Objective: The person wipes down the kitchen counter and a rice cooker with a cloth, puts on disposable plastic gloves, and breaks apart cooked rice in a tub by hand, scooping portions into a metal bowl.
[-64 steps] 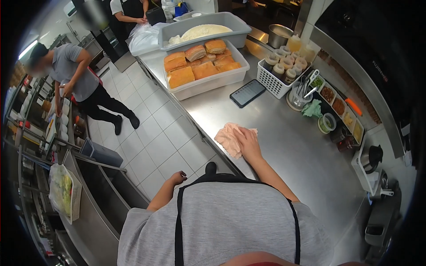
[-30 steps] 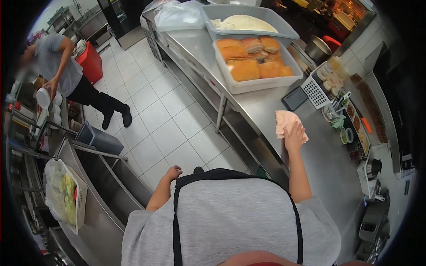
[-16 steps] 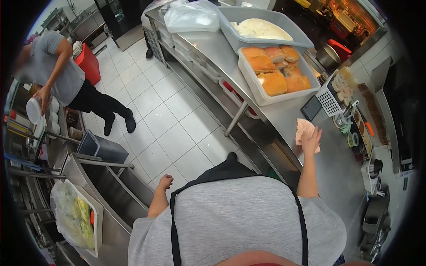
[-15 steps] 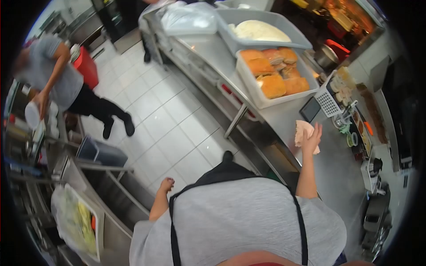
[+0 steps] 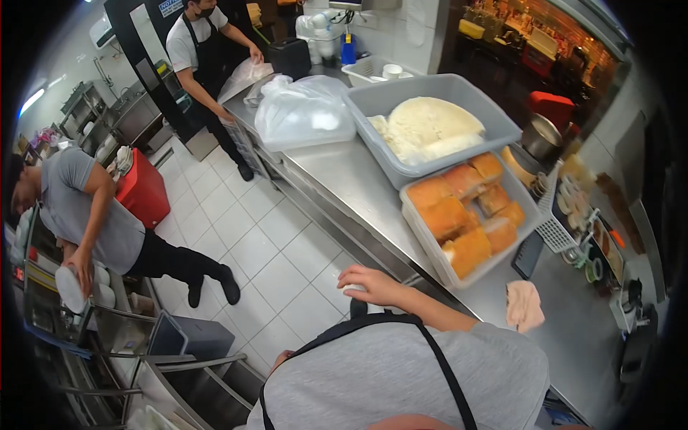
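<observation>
Right hand [image 5: 367, 284] has left cloth [image 5: 525, 307] near tub [image 5: 424, 247] of browned slabs [image 5: 469, 252].

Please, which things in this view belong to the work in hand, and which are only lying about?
Probably in the work:
- pink cloth, lying outside the hands
- steel counter under it
- something pale at the right hand, too unclear to name

Seemingly lying about:
- phone
- plastic bag
- grey tub
- white tub
</observation>
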A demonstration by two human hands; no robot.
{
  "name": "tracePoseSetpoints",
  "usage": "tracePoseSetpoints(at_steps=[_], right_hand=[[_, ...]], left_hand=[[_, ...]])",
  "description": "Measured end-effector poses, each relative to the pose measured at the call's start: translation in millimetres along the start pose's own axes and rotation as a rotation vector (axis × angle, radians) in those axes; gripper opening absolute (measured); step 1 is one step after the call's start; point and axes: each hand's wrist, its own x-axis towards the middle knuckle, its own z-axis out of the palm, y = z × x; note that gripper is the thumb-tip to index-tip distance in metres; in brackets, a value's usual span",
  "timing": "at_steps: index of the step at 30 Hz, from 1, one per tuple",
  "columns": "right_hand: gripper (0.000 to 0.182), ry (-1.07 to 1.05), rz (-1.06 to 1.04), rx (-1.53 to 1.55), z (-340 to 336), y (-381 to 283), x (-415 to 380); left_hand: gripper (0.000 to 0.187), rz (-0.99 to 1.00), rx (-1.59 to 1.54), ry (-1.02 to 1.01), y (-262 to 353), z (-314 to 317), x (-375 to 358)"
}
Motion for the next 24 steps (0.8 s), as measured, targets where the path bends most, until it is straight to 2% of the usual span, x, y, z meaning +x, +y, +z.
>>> tracePoseSetpoints(at_steps=[2,4,5,7,8,9,11,13,14,16,17,18,20,22,23,24], right_hand=[[0.023,-0.065,0.005,0.024,2.2,12.0,28.9],[0.024,-0.198,0.088,0.124,1.1,25.0,54.2],[0.027,-0.217,0.140,0.047,-1.8,29.5,63.4],[0.030,-0.219,0.155,0.021,-8.9,40.7,71.6],[0.031,-0.211,0.161,0.016,-18.3,40.0,79.0],[0.031,-0.236,0.154,0.022,-23.8,43.7,85.3],[0.032,-0.187,0.372,0.031,-34.0,55.1,93.3],[0.033,-0.152,0.449,-0.031,-39.7,76.0,96.7],[0.034,-0.107,0.521,-0.101,-42.5,85.4,100.2],[0.035,-0.105,0.595,-0.111,-51.1,97.3,111.4],[0.036,-0.114,0.659,-0.111,-50.0,98.3,119.0],[0.036,-0.100,0.669,-0.116,-51.1,98.0,133.8],[0.039,-0.108,0.841,-0.133,-50.9,89.4,162.4],[0.041,-0.114,0.900,-0.179,-48.7,83.3,196.2],[0.041,-0.063,0.839,-0.139,-45.7,81.8,210.8],[0.042,-0.011,0.780,-0.093,-42.0,80.9,224.4]], left_hand=[[0.016,0.048,0.010,0.086,10.4,-43.9,4.4],[0.015,0.198,0.017,0.178,26.4,-84.2,11.9],[0.015,0.190,-0.056,0.214,32.0,-95.8,18.4],[0.015,-0.155,-0.461,0.326,15.6,-103.0,65.5],[0.020,-0.175,-0.480,0.282,39.6,-105.6,64.9],[0.027,-0.184,-0.495,0.240,95.0,-105.5,51.6],[0.038,-0.218,-0.433,0.151,153.2,-104.4,66.9],[0.046,-0.157,-0.350,0.188,207.5,-119.5,111.0],[0.058,-0.050,-0.265,0.259,238.1,-134.3,143.3],[0.077,0.361,0.067,0.506,314.4,-171.7,205.9],[0.077,0.591,-0.041,0.540,373.5,-184.6,217.7],[0.077,0.727,-0.122,0.524,431.8,-197.9,226.4],[0.075,1.094,-0.045,0.535,537.3,-222.3,235.7],[0.075,1.252,0.074,0.546,620.4,-241.5,244.9],[0.077,1.343,0.096,0.554,654.3,-244.3,252.7],[0.078,1.312,0.170,0.523,683.7,-242.4,267.3]])
